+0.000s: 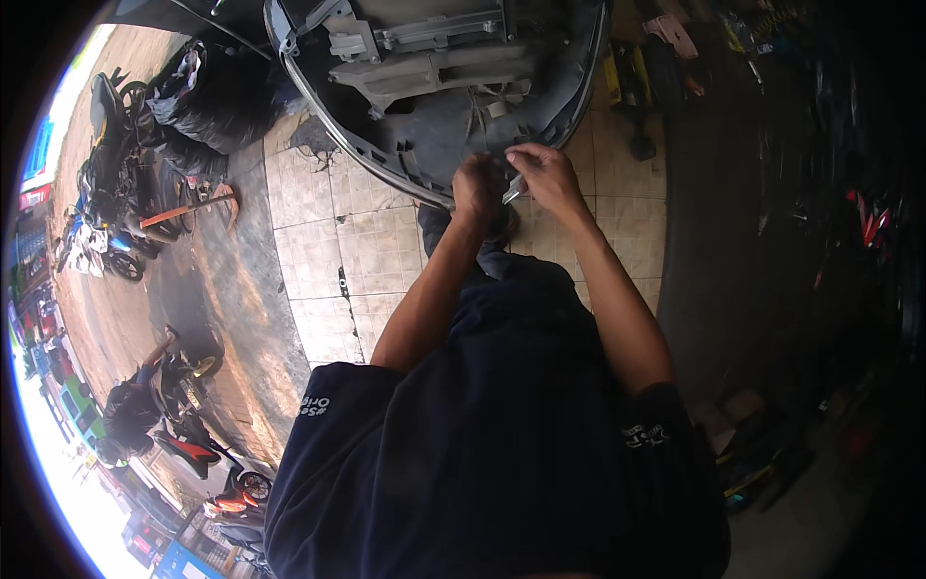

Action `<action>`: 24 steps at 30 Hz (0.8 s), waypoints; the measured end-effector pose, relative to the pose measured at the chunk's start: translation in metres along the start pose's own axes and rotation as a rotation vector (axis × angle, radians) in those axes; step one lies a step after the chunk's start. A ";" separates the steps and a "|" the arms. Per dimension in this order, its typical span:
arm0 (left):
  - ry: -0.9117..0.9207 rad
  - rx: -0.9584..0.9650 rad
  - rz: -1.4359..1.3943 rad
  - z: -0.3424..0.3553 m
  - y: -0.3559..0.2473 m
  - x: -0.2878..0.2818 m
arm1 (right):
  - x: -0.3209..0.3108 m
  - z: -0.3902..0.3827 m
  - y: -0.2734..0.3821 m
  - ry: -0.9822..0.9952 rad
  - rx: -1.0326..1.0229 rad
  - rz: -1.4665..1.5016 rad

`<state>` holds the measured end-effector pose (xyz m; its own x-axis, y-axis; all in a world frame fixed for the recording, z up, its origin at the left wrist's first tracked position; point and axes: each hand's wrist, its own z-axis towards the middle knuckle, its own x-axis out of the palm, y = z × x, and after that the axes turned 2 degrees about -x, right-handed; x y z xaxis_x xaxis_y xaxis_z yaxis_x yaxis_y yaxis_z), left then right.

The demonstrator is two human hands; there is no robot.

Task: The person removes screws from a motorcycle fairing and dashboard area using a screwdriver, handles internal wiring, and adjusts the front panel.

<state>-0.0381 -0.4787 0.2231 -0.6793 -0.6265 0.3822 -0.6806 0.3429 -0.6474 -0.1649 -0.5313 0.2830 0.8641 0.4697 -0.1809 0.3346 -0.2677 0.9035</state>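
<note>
A large grey plastic body panel [424,106] of a scooter fills the top middle, with its inner ribs and brackets facing me. My left hand [479,188] is closed at the panel's lower rim. My right hand [546,174] sits just beside it, fingers pinched on a small metal tool [512,189] that points toward the left hand. Both hands touch or nearly touch the rim. What the left hand grips is hidden by its fingers.
Beige floor tiles [328,251] lie under the panel. Black bags [207,106] and parked motorcycles [106,193] stand at the left, where a person rides a scooter [159,396]. Dark shop clutter and tools [646,77] crowd the right side.
</note>
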 end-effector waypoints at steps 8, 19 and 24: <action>0.141 0.732 1.203 -0.025 0.012 -0.029 | 0.022 0.023 -0.014 0.081 -0.010 -0.204; -0.081 0.716 0.838 -0.026 -0.070 -0.017 | -0.043 -0.087 -0.146 0.043 0.457 -0.325; 0.014 0.898 1.009 0.011 -0.107 -0.006 | -0.061 -0.124 -0.163 -0.016 0.734 -0.358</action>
<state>0.0414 -0.5190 0.2829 -0.7791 -0.3659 -0.5091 0.5225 0.0699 -0.8498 -0.3187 -0.4126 0.1951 0.6616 0.6204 -0.4211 0.7476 -0.5892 0.3065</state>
